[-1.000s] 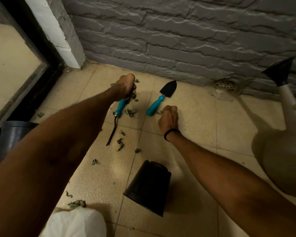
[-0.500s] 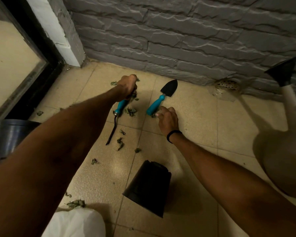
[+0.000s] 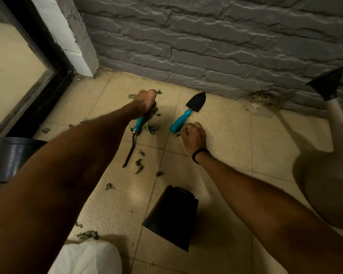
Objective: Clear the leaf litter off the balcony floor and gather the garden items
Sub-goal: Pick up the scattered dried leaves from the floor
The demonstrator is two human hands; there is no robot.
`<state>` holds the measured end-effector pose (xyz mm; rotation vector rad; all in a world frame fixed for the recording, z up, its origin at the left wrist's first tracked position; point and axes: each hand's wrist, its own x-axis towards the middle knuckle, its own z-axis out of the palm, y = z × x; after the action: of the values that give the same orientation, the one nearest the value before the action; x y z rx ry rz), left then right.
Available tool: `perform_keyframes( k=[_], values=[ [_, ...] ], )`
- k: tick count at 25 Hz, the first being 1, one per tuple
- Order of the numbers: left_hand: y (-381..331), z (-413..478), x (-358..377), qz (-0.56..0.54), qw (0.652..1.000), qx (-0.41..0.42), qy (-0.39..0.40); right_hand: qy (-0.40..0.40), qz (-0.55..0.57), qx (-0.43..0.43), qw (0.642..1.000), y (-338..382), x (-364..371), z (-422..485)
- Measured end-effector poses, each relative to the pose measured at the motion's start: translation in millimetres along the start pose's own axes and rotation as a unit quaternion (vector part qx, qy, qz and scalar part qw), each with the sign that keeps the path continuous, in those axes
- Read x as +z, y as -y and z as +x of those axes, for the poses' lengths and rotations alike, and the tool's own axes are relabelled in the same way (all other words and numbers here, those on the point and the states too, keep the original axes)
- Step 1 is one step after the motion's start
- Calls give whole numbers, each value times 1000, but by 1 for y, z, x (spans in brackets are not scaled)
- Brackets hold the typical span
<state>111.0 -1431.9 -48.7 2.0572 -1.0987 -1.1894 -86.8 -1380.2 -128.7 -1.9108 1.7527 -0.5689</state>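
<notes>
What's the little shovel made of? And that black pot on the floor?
The trowel: the blade looks like thin metal painted matte black; the teal handle looks like smooth plastic with a faint sheen, though painted wood is possible. The black pot: probably thin plastic, matte, with moulded notches around its base.

Rough grey stone-textured wall [image 3: 226,46], matt speckled floor tiles [image 3: 216,123], glossy turquoise plastic trowel handle [image 3: 179,122], matt black pot [image 3: 172,216]

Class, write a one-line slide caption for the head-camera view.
Left hand fisted over one end of the weeder, right hand curled beside the trowel, dry leaves scattered across the tiled floor.
</notes>
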Motion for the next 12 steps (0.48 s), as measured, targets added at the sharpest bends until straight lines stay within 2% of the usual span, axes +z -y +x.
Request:
perform_keyframes(
  k=[6, 12],
  values=[
    [-4, -2, -4, 13, 1000, 4, -8, -29, 35, 33, 998, -8, -13, -11],
    [-5, -2, 0, 30, 999, 9, -9, -37, 89, 133, 986, 6, -23, -2]
  ],
)
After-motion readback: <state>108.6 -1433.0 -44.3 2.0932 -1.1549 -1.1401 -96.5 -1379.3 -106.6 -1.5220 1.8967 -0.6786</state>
